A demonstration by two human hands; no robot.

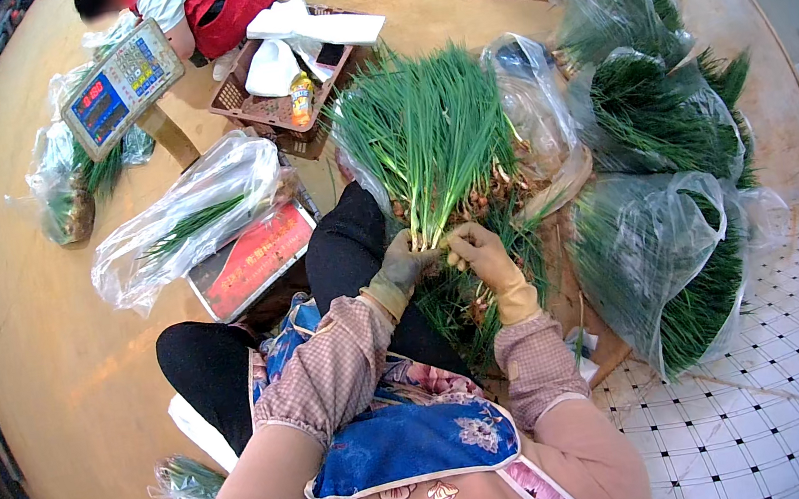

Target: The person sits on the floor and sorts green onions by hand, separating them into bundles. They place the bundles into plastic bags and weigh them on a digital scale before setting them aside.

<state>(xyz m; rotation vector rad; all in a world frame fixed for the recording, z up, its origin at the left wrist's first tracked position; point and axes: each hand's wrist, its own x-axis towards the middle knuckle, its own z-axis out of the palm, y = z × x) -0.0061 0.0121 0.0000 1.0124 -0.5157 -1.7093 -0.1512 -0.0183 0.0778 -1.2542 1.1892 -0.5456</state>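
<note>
My left hand (pixel 402 268), in a soiled rubber glove, grips a small bunch of green onions (pixel 427 219) by the pale root ends. Its green tops point away from me, over a large heap of green onions (pixel 438 112) with brown bulbs and roots along its right side. My right hand (pixel 485 257), in a yellowish glove, is beside the root ends with fingers bent toward the thumb. Whether anything is pinched there is hard to see. Loose green onions (pixel 479 307) with roots lie below my hands.
Bagged green onions (pixel 659 268) are stacked at right. On the left, a bag of green onions (pixel 206 214) rests on the scale platform (pixel 253 261) below its display (pixel 121 89). Beyond stands a brown plastic crate (pixel 239 96) with a bottle (pixel 302 99). A person in red (pixel 234 2) bends nearby.
</note>
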